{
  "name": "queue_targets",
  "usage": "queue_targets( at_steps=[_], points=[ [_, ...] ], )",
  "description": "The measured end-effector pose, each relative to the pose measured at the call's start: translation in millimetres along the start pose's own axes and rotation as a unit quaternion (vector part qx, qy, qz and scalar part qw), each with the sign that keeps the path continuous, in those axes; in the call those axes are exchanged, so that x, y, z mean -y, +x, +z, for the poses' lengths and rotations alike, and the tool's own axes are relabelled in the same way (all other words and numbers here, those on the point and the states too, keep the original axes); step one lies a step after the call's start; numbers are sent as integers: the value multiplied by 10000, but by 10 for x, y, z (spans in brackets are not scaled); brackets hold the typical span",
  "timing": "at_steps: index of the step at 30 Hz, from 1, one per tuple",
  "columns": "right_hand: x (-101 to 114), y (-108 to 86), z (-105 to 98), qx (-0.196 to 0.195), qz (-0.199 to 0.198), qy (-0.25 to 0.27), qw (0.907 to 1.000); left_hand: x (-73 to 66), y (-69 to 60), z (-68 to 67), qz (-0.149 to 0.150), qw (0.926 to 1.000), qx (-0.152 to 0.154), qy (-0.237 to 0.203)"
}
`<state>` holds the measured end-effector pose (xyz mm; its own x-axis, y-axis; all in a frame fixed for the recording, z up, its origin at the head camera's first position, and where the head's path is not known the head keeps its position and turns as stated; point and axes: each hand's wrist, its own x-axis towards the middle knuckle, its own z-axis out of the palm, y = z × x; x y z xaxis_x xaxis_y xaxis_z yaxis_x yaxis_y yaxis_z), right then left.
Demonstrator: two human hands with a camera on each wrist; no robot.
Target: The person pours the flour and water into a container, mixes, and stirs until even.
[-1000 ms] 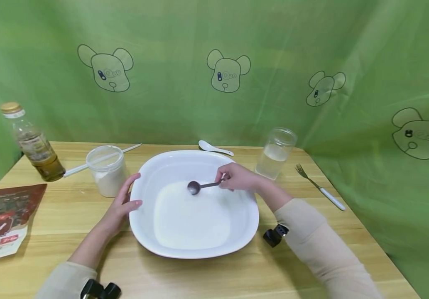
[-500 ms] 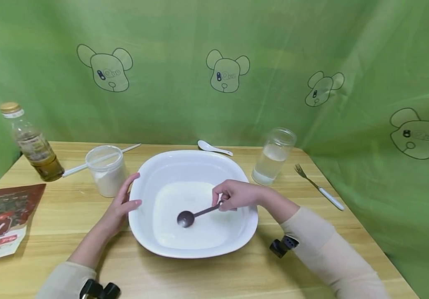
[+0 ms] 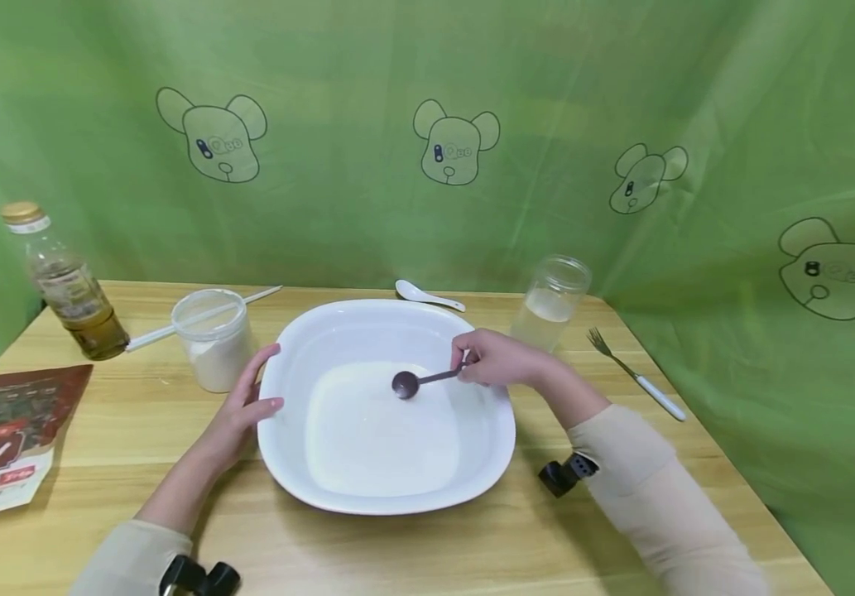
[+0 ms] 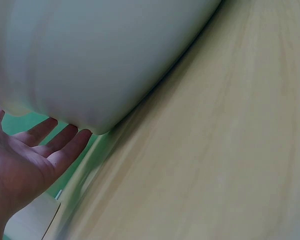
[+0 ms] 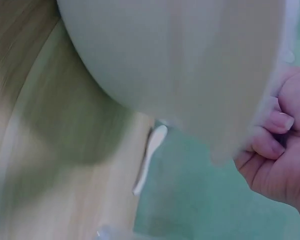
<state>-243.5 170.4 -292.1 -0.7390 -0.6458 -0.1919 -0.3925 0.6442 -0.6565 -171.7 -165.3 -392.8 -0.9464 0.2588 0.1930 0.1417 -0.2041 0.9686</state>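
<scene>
A large white basin with pale whitish contents stands mid-table. My left hand rests against its left side, thumb and one finger at the rim; in the left wrist view the fingertips of the left hand touch the outer wall, fingers fairly straight. Over the basin's right half, my right hand pinches the handle end of a dark round spoon, whose bowl points left. In the right wrist view, curled fingers of the right hand show beyond the basin wall, and the spoon is hidden.
Left of the basin are a jar of white powder, a white stick, an oil bottle and a red-white packet. A white spoon lies behind; a glass jar and fork are right.
The dark spoon and my right hand first came forward and left inside the basin, then moved back and to the right. My left hand has stayed at the rim.
</scene>
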Motion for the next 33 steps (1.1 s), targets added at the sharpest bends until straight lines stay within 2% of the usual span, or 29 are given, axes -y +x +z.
queue_targets(
  at_steps=[5, 11, 16, 21, 24, 27, 30, 33],
  points=[
    [34, 255, 163, -32, -188, 230, 9996, 11, 4, 7, 31, 10000, 19, -15],
    [176, 375, 402, 509, -353, 819, 9947, 15, 2, 12, 101, 9999, 39, -51],
    [270, 237, 484, 1250, -608, 946, 9858, 13, -4, 4, 104, 9999, 25, -63],
    [250, -61, 360, 1693, -764, 612, 9807, 13, -5, 5, 60, 10000, -39, -44],
    [198, -240, 200, 1631, -714, 244, 9837, 13, -7, 9, 59, 10000, -36, -58],
    [153, -366, 24, 1337, -639, -151, 9888, 13, -7, 8, 56, 10000, -11, -61],
    [107, -394, -108, 882, -539, -469, 9935, 13, -7, 6, 44, 10000, -5, -62],
    [55, -321, -159, 369, -393, -704, 9961, 17, -8, 9, 37, 10000, -17, -71]
  ],
)
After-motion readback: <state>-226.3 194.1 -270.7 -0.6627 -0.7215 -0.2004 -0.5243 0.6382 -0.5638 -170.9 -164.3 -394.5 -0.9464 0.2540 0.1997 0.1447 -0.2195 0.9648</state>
